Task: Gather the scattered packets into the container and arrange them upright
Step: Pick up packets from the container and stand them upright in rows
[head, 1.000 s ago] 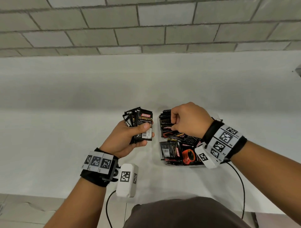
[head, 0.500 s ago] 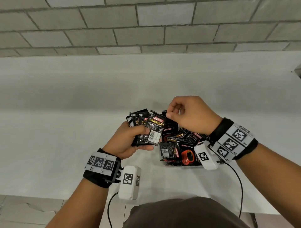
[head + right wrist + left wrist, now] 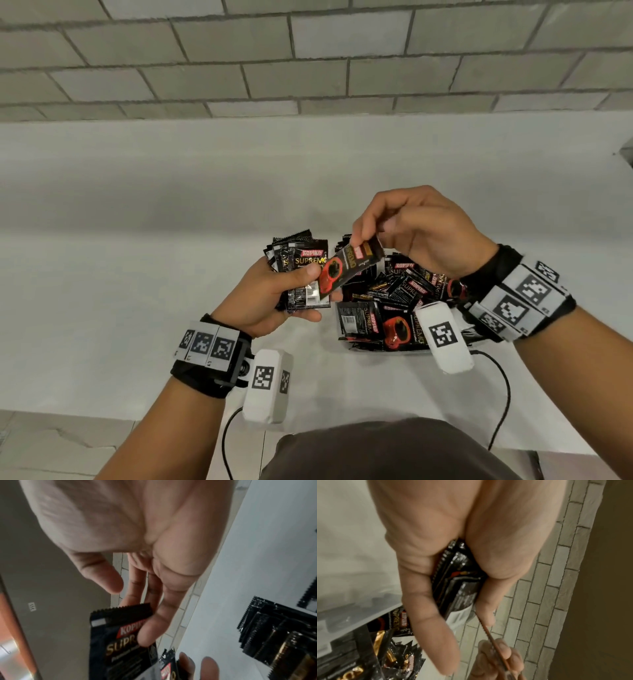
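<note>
Left hand (image 3: pixel 263 298) has its fingers and thumb wrapped round a fanned stack of black foil coffee packets (image 3: pixel 301 270), held above the white table (image 3: pixel 102 308). Right hand (image 3: pixel 421 233) pinches one black-and-red packet (image 3: pixel 346 270) by its top edge, tilted, touching that stack. Just right of it, the clear plastic container (image 3: pixel 380 349) holds a jumbled pile of packets (image 3: pixel 404 291)

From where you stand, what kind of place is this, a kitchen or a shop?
Hard to say for sure; it looks like a plain workroom rather than a kitchen. A bare white table stands against a grey block wall, and the only goods are coffee packets, with tracking markers strapped to both wrists.
</note>
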`<state>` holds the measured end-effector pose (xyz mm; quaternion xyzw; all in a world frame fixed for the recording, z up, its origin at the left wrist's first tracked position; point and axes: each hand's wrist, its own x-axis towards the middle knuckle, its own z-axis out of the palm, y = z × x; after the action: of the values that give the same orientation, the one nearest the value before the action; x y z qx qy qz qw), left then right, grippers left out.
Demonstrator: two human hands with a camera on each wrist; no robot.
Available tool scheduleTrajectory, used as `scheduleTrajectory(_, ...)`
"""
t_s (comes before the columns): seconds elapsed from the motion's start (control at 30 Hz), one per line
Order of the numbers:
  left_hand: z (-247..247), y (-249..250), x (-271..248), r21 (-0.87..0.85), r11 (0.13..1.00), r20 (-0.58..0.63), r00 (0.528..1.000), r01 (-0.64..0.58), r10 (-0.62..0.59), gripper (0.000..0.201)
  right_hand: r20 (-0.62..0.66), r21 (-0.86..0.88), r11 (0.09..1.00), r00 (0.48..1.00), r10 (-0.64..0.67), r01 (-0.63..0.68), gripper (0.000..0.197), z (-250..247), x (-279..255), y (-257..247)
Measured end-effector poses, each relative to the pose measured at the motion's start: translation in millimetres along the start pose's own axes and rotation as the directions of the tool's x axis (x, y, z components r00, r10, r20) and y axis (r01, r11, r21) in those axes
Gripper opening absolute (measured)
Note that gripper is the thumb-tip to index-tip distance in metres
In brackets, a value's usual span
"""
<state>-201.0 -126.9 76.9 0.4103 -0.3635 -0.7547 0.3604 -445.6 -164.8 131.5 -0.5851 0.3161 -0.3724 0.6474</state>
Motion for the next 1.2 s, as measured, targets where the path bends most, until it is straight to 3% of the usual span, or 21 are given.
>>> scheduleTrajectory(0.07, 2, -1, 1, -0.003, 1.0, 0.016, 1.0, -0.015, 0.015, 0.032, 0.017, -0.16, 0.987, 1.0, 0.003, 0.0, 0.007, 1, 1, 2)
scheduleTrajectory(0.13, 4, -2, 2, -0.021, 0.998, 0.002, 0.998, -0.067, 0.067, 0.033, -0.035, -0.354, 0.935, 0.999, 0.023, -0.034, 0.027, 1, 4, 10)
scheduleTrajectory(0.2, 5, -3, 3, -0.031, 0.991, -0.023, 0.991, -0.131, 0.131, 0.041, -0.185, -0.417, 0.898, 0.98, 0.07, -0.143, 0.041, 3, 7, 14)
scheduleTrajectory(0.27, 4, -3, 4, -0.033, 0.984, -0.054, 0.983, -0.175, 0.173, 0.047, -0.292, -0.435, 0.864, 0.948, 0.13, -0.252, 0.036, 4, 8, 13)
scheduleTrajectory(0.33, 3, -1, 3, -0.002, 0.983, -0.066, 0.98, -0.186, 0.185, 0.044, -0.307, -0.385, 0.876, 0.935, 0.176, -0.291, 0.027, 4, 7, 10)
scheduleTrajectory(0.4, -1, 2, 2, 0.05, 0.986, -0.089, 0.982, -0.16, 0.164, 0.03, -0.341, -0.403, 0.871, 0.929, 0.142, -0.281, 0.021, 0, 6, 6)
scheduleTrajectory(0.47, -5, 8, 1, 0.055, 0.991, -0.18, 0.975, -0.121, 0.129, 0.032, -0.366, -0.49, 0.825, 0.925, 0.098, -0.281, 0.015, -7, 6, 3)
scheduleTrajectory(0.57, -17, 12, 1, 0.024, 0.997, -0.274, 0.959, -0.071, 0.075, 0.048, -0.323, -0.642, 0.706, 0.941, 0.103, -0.298, 0.011, -13, 6, 7)
scheduleTrajectory(0.7, -28, 13, 0, -0.058, 0.998, -0.206, 0.978, 0.002, -0.014, 0.047, -0.269, -0.786, 0.565, 0.962, 0.051, -0.25, 0.014, -9, 12, 26)
scheduleTrajectory(0.87, -22, 7, 1, -0.112, 0.993, -0.17, 0.984, 0.042, -0.061, 0.042, -0.191, -0.853, 0.483, 0.979, 0.065, -0.198, 0.017, -5, 17, 47)
scheduleTrajectory(1.07, -16, 3, 2, -0.077, 0.996, -0.176, 0.983, 0.046, -0.059, 0.026, -0.155, -0.831, 0.55, 0.984, -0.085, -0.083, 0.017, -9, 17, 38)
scheduleTrajectory(1.2, -14, 4, 3, -0.061, 0.997, -0.198, 0.979, 0.044, -0.056, 0.025, -0.099, -0.871, 0.488, 0.993, -0.062, -0.056, 0.018, -13, 14, 45)
